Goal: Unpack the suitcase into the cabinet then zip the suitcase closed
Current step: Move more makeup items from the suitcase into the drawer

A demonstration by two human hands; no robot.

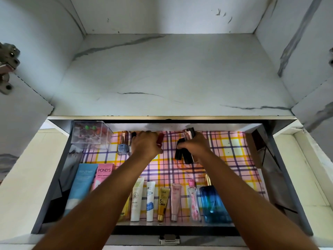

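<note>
**A:** so where's the stuff sitting rn?

**B:** all in the cabinet (169, 117), on the checked liner (225, 156). Left hand (146, 143) is curling its fingers around a red lipstick (160, 139) near the liner's back edge. Right hand (195, 146) is gripping a bunch of black lipstick tubes (182, 156), fingers pressed tight.

**A:** and the front edge?

**B:** a row of tubes is lying there, blue bottle (211, 202) at the right end, Pond's box (104, 175) toward the left.

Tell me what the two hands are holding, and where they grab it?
The right hand holds a bunch of small black tubes around their middles. The left hand grips a red tube, its end sticking out; its other contents cannot be told.
</note>
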